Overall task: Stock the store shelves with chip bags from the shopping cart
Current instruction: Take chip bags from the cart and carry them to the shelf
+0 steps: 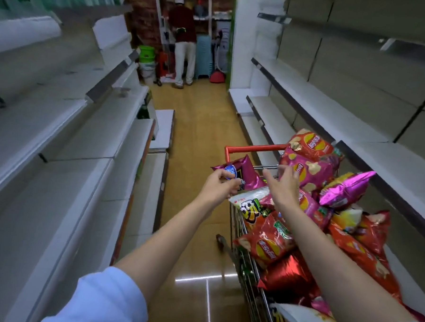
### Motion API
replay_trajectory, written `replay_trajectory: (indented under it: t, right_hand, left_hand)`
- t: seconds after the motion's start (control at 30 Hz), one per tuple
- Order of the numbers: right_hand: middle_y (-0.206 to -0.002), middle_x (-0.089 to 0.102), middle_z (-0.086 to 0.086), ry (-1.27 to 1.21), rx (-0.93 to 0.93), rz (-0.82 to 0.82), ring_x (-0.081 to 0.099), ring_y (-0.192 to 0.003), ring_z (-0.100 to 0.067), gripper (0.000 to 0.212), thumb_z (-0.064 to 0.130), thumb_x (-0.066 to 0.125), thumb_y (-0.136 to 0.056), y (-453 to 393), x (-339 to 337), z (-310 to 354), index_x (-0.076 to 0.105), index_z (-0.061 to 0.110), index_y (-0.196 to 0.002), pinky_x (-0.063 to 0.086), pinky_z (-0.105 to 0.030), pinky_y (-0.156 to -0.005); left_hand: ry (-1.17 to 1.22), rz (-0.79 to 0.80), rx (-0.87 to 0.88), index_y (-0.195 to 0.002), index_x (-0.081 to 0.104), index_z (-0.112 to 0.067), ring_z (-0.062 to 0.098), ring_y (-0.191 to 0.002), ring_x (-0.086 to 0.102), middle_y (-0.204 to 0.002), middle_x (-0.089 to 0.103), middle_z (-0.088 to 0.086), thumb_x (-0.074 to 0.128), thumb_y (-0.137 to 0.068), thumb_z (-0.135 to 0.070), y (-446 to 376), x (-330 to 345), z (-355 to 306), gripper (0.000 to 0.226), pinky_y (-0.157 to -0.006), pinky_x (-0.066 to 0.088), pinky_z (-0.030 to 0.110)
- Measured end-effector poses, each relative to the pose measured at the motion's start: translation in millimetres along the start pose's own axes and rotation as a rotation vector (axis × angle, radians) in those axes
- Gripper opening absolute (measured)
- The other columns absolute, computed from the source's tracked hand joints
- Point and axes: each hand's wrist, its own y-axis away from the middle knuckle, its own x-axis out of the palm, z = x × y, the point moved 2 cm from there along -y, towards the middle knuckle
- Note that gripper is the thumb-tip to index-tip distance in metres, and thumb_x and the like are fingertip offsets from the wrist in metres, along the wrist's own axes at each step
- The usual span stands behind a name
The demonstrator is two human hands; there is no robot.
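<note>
A purple chip bag (240, 173) leaves the loaded shopping cart (247, 281) at centre frame, pinched in the left hand (218, 187).

The bag sits just above and beyond the left hand's curled fingers, over the cart's left rim. Immediately right, the right hand (282, 186) spreads its fingers loosely, holding nothing, apparently just short of a pink chip bag (309, 172). White shelves (67, 138) flank the aisle.
</note>
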Motion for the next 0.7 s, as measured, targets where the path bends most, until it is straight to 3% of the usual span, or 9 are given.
replay_trajectory:
  t: [0.1, 0.23, 0.33, 0.43, 0.57, 0.63, 0.7]
  right_hand:
    - [-0.139, 0.040, -0.014, 0.029, 0.048, -0.083, 0.037, -0.130, -0.031, 0.045, 0.036, 0.060, -0.092, -19.8, -12.6, 0.1, 0.048, 0.008, -0.126, 0.034, -0.042, -0.105]
    - [-0.128, 0.055, -0.012, 0.097, 0.096, -0.151, 0.047, -0.122, -0.031, 0.044, 0.033, 0.063, -0.090, -53.2, -27.5, -9.6, 0.049, 0.010, -0.125, 0.041, -0.050, -0.102]
    - [-0.131, 0.054, -0.012, 0.199, 0.091, -0.187, 0.044, -0.126, -0.029, 0.044, 0.029, 0.064, -0.091, -88.3, -41.0, -18.6, 0.050, 0.009, -0.128, 0.040, -0.046, -0.105]
    - [-0.137, 0.047, -0.013, 0.294, 0.136, -0.263, 0.038, -0.131, -0.029, 0.049, 0.028, 0.068, -0.088, -127.7, -57.8, -31.2, 0.050, 0.010, -0.131, 0.035, -0.045, -0.109]
    - [-0.139, 0.043, -0.016, 0.376, 0.396, -0.134, 0.044, -0.127, -0.034, 0.065, 0.035, 0.074, -0.081, -169.3, -64.5, -63.5, 0.046, 0.011, -0.134, 0.043, -0.045, -0.104]
    - [-0.128, 0.054, -0.013, 0.417, 0.479, 0.025, 0.057, -0.111, -0.030, 0.062, 0.033, 0.076, -0.079, -177.5, -61.3, -73.1, 0.050, 0.011, -0.130, 0.051, -0.037, -0.088]
    - [-0.122, 0.059, -0.010, 0.475, 0.481, 0.113, 0.058, -0.101, -0.025, 0.048, 0.025, 0.074, -0.082, -184.6, -61.5, -75.9, 0.056, 0.011, -0.124, 0.045, -0.029, -0.076]
  left_hand:
    - [0.026, 0.063, 0.012, -0.110, 0.053, -0.007, 0.008, -0.074, 0.060, -0.089, 0.063, 0.002, 0.058, -0.094, -0.015, -34.5, 3.6, -6.7, 0.018, -0.065, 0.047, 0.020]
    - [0.014, 0.211, 0.037, -0.110, 0.053, -0.004, 0.012, -0.076, 0.062, -0.090, 0.063, 0.005, 0.058, -0.095, -0.013, -80.7, 28.8, -16.9, 0.018, -0.067, 0.052, 0.020]
    - [0.026, 0.303, 0.056, -0.108, 0.053, -0.004, 0.016, -0.079, 0.064, -0.091, 0.062, 0.008, 0.058, -0.095, -0.013, -121.4, 54.0, -27.7, 0.016, -0.072, 0.055, 0.024]
    - [0.013, 0.378, 0.075, -0.100, 0.052, -0.008, 0.014, -0.076, 0.064, -0.088, 0.062, 0.006, 0.058, -0.095, -0.013, -163.9, 83.8, -41.0, 0.009, -0.065, 0.054, 0.021]
    - [-0.092, 0.505, 0.066, -0.103, 0.054, -0.007, 0.014, -0.075, 0.063, -0.091, 0.063, 0.007, 0.059, -0.093, -0.011, -212.7, 114.9, -55.8, 0.012, -0.059, 0.051, 0.018]
    - [-0.148, 0.572, 0.086, -0.103, 0.055, -0.008, 0.015, -0.078, 0.063, -0.093, 0.062, 0.006, 0.062, -0.091, -0.010, -232.3, 123.5, -61.7, 0.014, -0.065, 0.055, 0.022]
    - [-0.226, 0.638, 0.104, -0.107, 0.056, -0.009, 0.019, -0.089, 0.063, -0.099, 0.060, 0.002, 0.066, -0.088, -0.012, -252.6, 131.2, -69.3, 0.021, -0.077, 0.054, 0.030]
